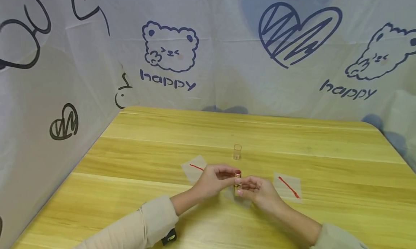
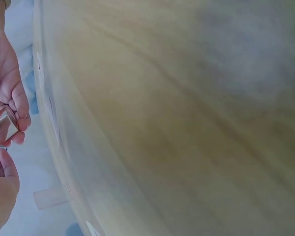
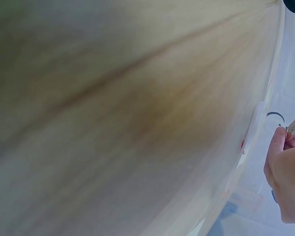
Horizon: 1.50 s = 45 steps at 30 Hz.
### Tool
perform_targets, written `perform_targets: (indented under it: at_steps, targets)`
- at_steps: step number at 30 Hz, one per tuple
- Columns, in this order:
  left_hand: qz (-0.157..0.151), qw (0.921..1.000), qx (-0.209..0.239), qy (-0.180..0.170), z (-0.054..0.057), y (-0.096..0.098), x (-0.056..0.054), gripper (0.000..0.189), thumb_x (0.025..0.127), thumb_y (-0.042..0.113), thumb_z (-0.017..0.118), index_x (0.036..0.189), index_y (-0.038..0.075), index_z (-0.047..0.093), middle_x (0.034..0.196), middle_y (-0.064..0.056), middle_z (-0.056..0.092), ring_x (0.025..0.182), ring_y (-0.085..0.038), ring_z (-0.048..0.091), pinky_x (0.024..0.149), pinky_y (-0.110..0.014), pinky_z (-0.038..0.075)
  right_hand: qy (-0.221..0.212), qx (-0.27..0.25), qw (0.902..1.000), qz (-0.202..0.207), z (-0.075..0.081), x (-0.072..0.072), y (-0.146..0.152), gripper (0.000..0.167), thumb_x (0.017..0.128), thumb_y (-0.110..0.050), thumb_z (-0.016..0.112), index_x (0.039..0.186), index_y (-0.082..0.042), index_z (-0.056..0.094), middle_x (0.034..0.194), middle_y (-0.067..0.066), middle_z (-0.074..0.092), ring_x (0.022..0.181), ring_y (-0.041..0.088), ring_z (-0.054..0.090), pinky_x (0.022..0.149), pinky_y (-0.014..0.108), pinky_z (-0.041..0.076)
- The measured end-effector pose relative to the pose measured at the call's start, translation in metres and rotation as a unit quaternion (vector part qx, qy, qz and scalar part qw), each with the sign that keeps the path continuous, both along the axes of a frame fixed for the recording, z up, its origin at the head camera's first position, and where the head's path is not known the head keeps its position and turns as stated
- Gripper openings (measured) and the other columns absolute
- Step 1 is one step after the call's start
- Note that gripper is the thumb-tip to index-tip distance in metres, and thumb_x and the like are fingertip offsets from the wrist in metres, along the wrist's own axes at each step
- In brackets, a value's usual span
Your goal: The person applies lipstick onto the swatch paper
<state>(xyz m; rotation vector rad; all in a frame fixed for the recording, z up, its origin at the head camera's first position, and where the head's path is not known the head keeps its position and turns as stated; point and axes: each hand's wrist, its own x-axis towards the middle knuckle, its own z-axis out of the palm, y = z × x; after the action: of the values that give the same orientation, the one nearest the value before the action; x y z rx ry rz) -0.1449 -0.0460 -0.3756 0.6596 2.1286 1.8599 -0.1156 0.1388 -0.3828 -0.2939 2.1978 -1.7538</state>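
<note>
Between both hands is a gold lipstick tube (image 1: 238, 174), upright, its dark red tip showing at the top. My left hand (image 1: 209, 182) pinches its upper part between thumb and fingers. Lower down, my right hand (image 1: 264, 195) grips the same tube from the other side. The shiny tube (image 2: 9, 125) also shows at the left edge of the left wrist view, between the fingers. Behind the hands stands a clear, pinkish cap (image 1: 237, 152) on the table.
A pale paper square (image 1: 193, 171) with a red stroke lies at left, partly behind the left hand. Another square (image 1: 289, 182) with a red stroke lies at right. A third sheet (image 1: 242, 202) is partly covered under the hands. Printed cloth (image 1: 227, 61) hangs behind the wooden table (image 1: 136, 140).
</note>
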Motion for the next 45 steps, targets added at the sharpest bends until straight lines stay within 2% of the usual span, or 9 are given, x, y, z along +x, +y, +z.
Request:
perform_targets:
  at_steps: [7, 20, 28, 36, 45]
  targets:
    - [0.010, 0.9998, 0.003, -0.014, -0.001, 0.003, 0.000, 0.024, 0.084, 0.002, 0.066, 0.104, -0.010, 0.064, 0.105, -0.026, 0.065, 0.094, -0.030, 0.066, 0.079, -0.020, 0.055, 0.003, 0.006, 1.0000, -0.006, 0.000, 0.000, -0.001, 0.036, 0.083, -0.011, 0.068, 0.109, 0.012, 0.057, 0.105, 0.021, 0.065, 0.092, 0.016, 0.064, 0.078, 0.021, 0.055]
    - [0.043, 0.9990, 0.008, 0.008, -0.002, 0.005, 0.002, 0.020, 0.079, 0.000, 0.070, 0.096, -0.011, 0.066, 0.099, -0.026, 0.067, 0.087, -0.031, 0.068, 0.074, -0.020, 0.056, -0.012, 0.011, 0.9995, -0.026, 0.000, 0.001, -0.004, 0.034, 0.082, -0.012, 0.069, 0.107, 0.009, 0.059, 0.104, 0.018, 0.067, 0.091, 0.016, 0.065, 0.077, 0.022, 0.055]
    - [0.065, 0.9977, 0.014, 0.011, -0.003, 0.008, 0.003, 0.021, 0.077, 0.003, 0.072, 0.094, -0.009, 0.067, 0.098, -0.025, 0.068, 0.084, -0.031, 0.069, 0.071, -0.020, 0.056, -0.004, 0.024, 0.9991, -0.035, 0.001, 0.001, -0.005, 0.034, 0.082, -0.011, 0.069, 0.107, 0.009, 0.059, 0.104, 0.018, 0.067, 0.091, 0.017, 0.065, 0.077, 0.022, 0.055]
    - [0.106, 0.9942, 0.001, 0.016, 0.001, 0.013, 0.008, 0.019, 0.077, 0.004, 0.073, 0.090, -0.008, 0.068, 0.097, -0.022, 0.069, 0.084, -0.031, 0.069, 0.070, -0.020, 0.056, -0.004, 0.029, 0.9977, -0.061, 0.003, 0.002, -0.007, 0.032, 0.080, -0.010, 0.071, 0.105, 0.007, 0.060, 0.103, 0.018, 0.068, 0.091, 0.018, 0.066, 0.077, 0.022, 0.055]
    - [0.155, 0.9871, -0.011, 0.035, 0.001, 0.017, 0.010, 0.019, 0.076, 0.007, 0.075, 0.087, -0.007, 0.069, 0.092, -0.020, 0.071, 0.081, -0.029, 0.070, 0.068, -0.019, 0.056, -0.017, 0.033, 0.9938, -0.105, 0.004, 0.002, -0.012, 0.027, 0.078, -0.005, 0.071, 0.101, 0.007, 0.062, 0.093, 0.013, 0.070, 0.080, 0.012, 0.065, 0.070, 0.020, 0.055]
